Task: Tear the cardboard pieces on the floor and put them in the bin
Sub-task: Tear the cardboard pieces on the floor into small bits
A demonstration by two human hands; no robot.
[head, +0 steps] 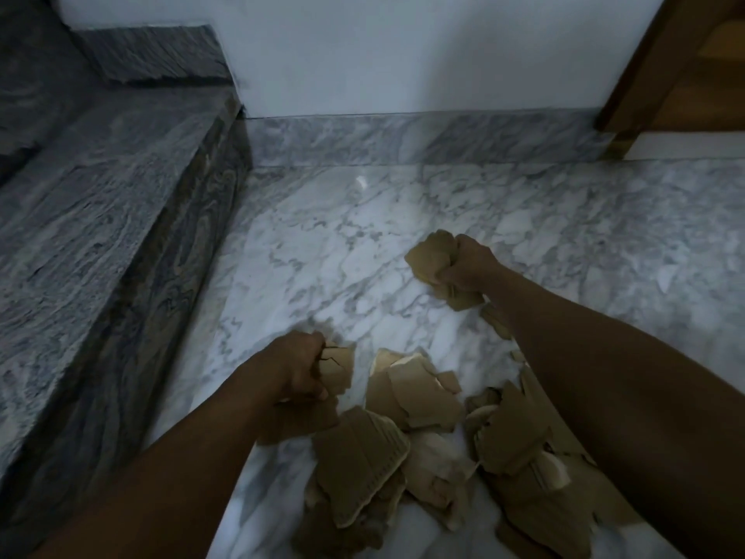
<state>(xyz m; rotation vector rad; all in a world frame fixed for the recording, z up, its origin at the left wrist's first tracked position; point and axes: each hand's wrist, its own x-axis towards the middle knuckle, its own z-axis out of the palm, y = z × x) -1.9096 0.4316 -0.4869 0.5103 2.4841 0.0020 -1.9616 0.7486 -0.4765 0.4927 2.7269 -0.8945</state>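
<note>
A heap of torn brown cardboard pieces (pixel 407 449) lies on the white marble floor (pixel 330 256), low in the head view. My left hand (pixel 294 369) grips a torn cardboard scrap (pixel 336 367) at the heap's left edge. My right hand (pixel 469 268) is raised farther out and grips a bunch of cardboard scraps (pixel 429 258), which stick out left of and below the fist. No bin is in view.
A dark grey marble step (pixel 100 219) runs along the left side. A white wall (pixel 403 54) with a marble skirting stands ahead. A brown wooden door frame (pixel 645 74) is at the upper right.
</note>
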